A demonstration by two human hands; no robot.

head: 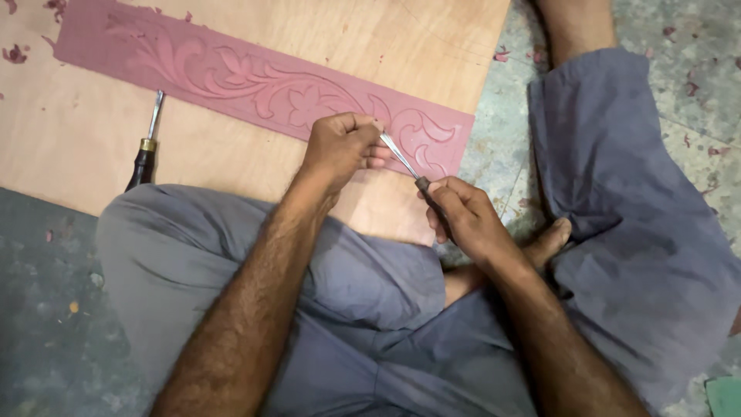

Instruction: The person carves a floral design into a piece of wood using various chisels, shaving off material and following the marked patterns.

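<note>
Closest to the camera are the person's crossed legs in loose grey-blue trousers (363, 309), with both bare forearms reaching out over them and a bare foot (549, 238) tucked in near the right wrist. The right hand (463, 218) is wrapped tight around the dark handle of a carving chisel (403, 161), fingers closed on it, and the steel blade runs up and left from there. The left hand (340, 147) is curled down over the blade, fingertips pinching the metal close to the tip, and it rests on the near edge of the carved pink strip (255, 77). That strip is a long board cut with leafy scrollwork, lying slantwise from far left to centre right on a sheet of pale plywood (77, 131). The chisel tip meets it near its right end, beside a curled leaf shape. A second chisel (147, 150) with a dark handle and brass collar lies on the plywood to the left, just near of the strip and well apart from both hands. Pink shavings (502, 55) dot the mottled stone floor (695, 108) off to the right.
</note>
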